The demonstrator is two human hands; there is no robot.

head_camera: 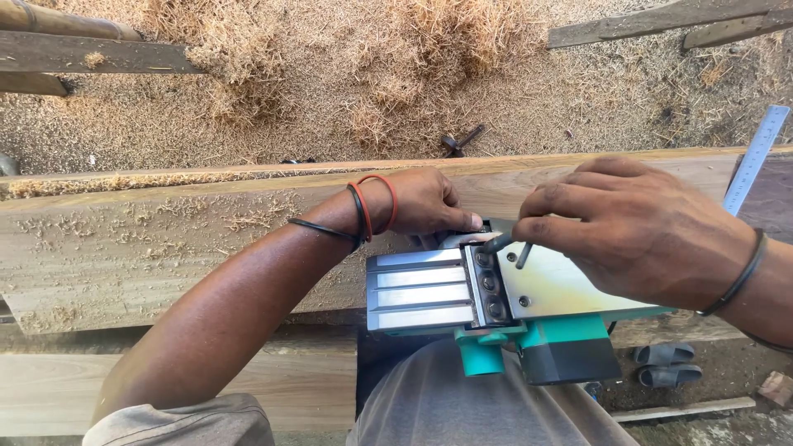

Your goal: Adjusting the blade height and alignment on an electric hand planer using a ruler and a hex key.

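An electric hand planer (462,293) with a teal and black body lies upside down on a wooden plank (165,239), its metal sole facing up. My left hand (421,202), with red and black bands at the wrist, grips the planer's far edge near the blade drum. My right hand (628,227) pinches a small dark hex key (510,245) whose tip sits at the bolts of the blade clamp (489,285).
Sawdust and shavings cover the ground beyond the plank. A metal ruler (756,157) lies at the right edge. Rough timbers (91,54) lie at the top left and top right. A pair of sandals (665,365) sits on the ground below.
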